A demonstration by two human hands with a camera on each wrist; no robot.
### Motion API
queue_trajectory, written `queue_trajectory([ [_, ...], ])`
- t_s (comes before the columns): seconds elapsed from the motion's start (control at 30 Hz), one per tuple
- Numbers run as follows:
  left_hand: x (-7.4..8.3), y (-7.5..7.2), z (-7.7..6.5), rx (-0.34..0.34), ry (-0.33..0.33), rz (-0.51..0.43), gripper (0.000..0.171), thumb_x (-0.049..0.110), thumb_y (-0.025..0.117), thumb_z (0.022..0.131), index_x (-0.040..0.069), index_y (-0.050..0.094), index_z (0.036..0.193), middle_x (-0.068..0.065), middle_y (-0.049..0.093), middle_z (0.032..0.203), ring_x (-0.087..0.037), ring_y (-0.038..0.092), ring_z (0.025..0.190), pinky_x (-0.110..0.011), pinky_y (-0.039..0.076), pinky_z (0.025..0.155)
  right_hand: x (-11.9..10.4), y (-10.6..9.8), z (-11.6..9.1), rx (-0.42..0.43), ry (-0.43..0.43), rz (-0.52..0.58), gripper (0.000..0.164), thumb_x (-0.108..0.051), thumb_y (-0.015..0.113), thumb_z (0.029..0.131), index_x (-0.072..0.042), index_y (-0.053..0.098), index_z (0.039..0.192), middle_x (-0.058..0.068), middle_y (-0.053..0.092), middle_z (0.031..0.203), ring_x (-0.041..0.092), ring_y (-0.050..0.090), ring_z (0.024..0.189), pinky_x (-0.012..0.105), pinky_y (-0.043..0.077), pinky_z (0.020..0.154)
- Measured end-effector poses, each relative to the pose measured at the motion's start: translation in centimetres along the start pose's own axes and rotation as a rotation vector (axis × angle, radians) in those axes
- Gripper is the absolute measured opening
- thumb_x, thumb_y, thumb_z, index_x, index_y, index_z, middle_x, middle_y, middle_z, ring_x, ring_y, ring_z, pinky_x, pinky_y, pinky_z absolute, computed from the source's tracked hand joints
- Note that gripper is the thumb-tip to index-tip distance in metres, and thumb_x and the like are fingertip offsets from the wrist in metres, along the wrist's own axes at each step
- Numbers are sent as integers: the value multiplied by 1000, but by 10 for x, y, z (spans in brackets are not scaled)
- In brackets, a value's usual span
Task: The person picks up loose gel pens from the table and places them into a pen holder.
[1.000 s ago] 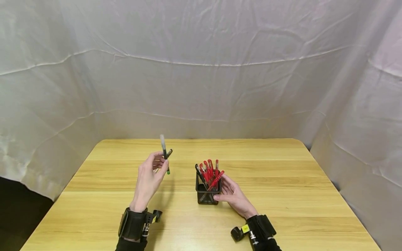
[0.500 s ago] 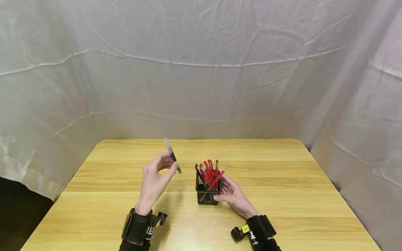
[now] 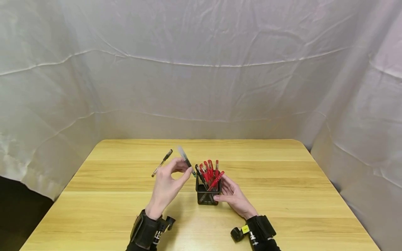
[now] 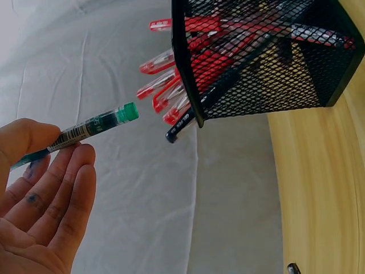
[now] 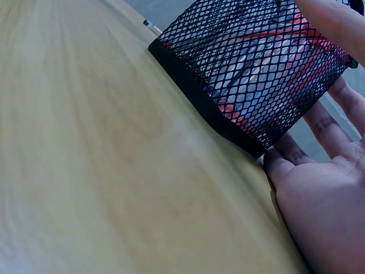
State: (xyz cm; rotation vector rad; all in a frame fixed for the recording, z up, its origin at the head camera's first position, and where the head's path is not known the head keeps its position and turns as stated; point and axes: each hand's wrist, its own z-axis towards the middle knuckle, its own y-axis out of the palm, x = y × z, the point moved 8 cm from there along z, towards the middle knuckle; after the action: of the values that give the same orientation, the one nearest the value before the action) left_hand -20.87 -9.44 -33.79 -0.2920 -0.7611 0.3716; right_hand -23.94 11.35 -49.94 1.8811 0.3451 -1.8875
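Observation:
Between thumb and fingers, my left hand (image 3: 169, 184) pinches a pen with a green end (image 4: 94, 127), tilted above the table. In the head view its green end comes right up to the left rim of a black mesh pen holder (image 3: 208, 198). Several red pens (image 3: 209, 169) and a black pen (image 3: 201, 174) stand in the holder, their upper ends leaning out past the rim. My right hand (image 3: 235, 197) grips the holder's right side, thumb at the front and fingers behind. The right wrist view shows the holder's base (image 5: 211, 108) on the tabletop.
A clear-barrelled pen with a black cap (image 3: 162, 162) lies on the wooden table (image 3: 282, 181), behind and left of my left hand. Pale cloth (image 3: 201, 87) hangs behind and around the table. A camera is strapped to each wrist.
My left hand has moved right and a little toward me with the green-ended pen, up to the holder. The pen lying on the table has come into full view. The right hand and holder stay put.

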Motion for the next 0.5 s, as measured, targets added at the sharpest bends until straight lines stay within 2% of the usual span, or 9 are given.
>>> queue_trajectory([
  [0.1, 2, 3, -1, -4, 12, 16, 18, 4, 77, 86, 6, 68, 102, -6, 77, 87, -13, 72, 76, -25, 62, 74, 0, 0, 0, 3, 7, 7, 102, -1, 73, 85, 7, 1, 158, 26, 2, 167, 39, 1, 156, 43, 4, 126],
  [0.27, 2, 11, -2, -29, 29, 37, 19, 3, 78, 85, 5, 68, 100, -7, 77, 85, -13, 72, 75, -27, 63, 73, 2, -1, 1, 13, 23, 8, 103, -1, 74, 84, 4, 3, 159, 23, 4, 168, 36, 3, 156, 25, 15, 124],
  [0.5, 2, 24, -4, -96, 36, 108, 23, 1, 79, 82, 2, 68, 102, -10, 77, 87, -15, 71, 73, -30, 63, 70, 2, -1, 1, 12, 21, 17, 103, -1, 74, 84, 4, 3, 159, 23, 6, 168, 34, 5, 157, 18, 19, 122],
])
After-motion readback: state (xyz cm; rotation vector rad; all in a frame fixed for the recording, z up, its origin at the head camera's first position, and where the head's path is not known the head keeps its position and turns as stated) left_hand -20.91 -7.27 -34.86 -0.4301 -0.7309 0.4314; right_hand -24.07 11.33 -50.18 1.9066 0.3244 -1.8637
